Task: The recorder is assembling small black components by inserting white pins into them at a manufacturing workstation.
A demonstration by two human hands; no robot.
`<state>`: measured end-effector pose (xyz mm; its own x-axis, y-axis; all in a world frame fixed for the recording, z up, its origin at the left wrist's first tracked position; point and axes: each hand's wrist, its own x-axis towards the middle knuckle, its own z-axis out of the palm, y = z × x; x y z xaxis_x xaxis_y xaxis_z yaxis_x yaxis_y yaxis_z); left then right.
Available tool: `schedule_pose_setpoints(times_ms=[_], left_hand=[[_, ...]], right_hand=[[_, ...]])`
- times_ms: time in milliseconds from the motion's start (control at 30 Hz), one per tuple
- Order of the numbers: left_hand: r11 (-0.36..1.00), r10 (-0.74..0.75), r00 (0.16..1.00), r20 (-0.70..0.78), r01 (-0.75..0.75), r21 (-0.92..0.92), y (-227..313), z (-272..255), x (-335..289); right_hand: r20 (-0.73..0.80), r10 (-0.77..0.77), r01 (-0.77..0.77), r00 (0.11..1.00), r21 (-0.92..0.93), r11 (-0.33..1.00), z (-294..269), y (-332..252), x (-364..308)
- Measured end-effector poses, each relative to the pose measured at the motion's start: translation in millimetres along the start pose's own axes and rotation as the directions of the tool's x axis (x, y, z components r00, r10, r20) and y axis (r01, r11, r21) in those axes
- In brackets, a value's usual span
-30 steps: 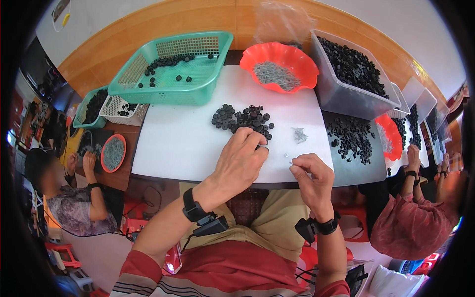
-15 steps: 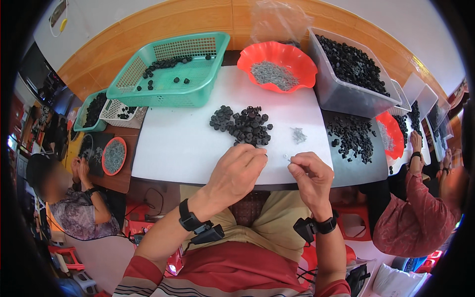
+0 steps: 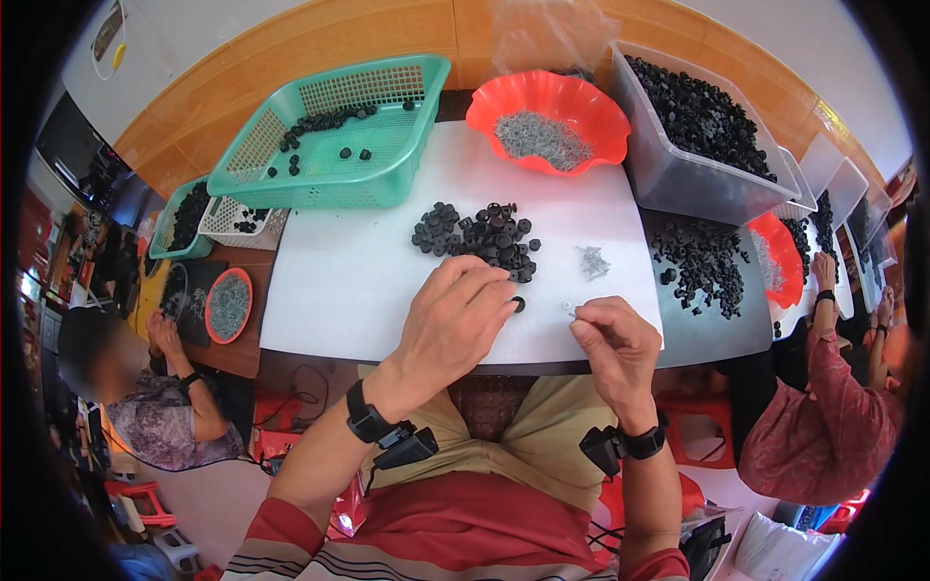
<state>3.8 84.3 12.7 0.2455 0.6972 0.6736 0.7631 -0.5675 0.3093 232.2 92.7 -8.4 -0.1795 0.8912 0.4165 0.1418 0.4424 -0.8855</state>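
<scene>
My left hand [image 3: 453,315] is at the front edge of a heap of small black knob-like parts [image 3: 494,237] on a white sheet. Its fingers are bent together, and one round black part [image 3: 518,304] shows at the thumb side; the grip itself is partly hidden. To the right, my right hand [image 3: 618,339] pinches a small silver screw [image 3: 569,307] between thumb and forefinger, its pale head pointing toward the left hand. Just beyond that hand lies a little pile of silver screws [image 3: 594,261].
A green basket [image 3: 320,194] with some black parts stands far left. At the back are a red scalloped bowl [image 3: 601,97] of screws and a clear bin [image 3: 678,179] full of black parts. More black parts [image 3: 702,266] lie on the right. People work on both sides.
My left hand has shifted slightly left and its fingers have lifted toward the heap, so the round black part shows more. The right hand keeps its pinch on the screw.
</scene>
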Motion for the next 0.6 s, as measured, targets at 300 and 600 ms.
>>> schedule_pose_setpoints(times_ms=[300,600], left_hand=[[0.998,-0.016,0.999,0.037,0.014,0.055,-2.1,7.1,5.8],[0.999,-0.023,0.999,0.025,0.022,0.025,-6.0,4.2,2.1]], right_hand=[[-0.011,0.006,-0.005,1.000,0.042,0.999,-0.8,-0.8,-0.7],[-0.008,0.021,-0.020,1.000,0.078,0.997,-1.6,-1.6,-1.5]])
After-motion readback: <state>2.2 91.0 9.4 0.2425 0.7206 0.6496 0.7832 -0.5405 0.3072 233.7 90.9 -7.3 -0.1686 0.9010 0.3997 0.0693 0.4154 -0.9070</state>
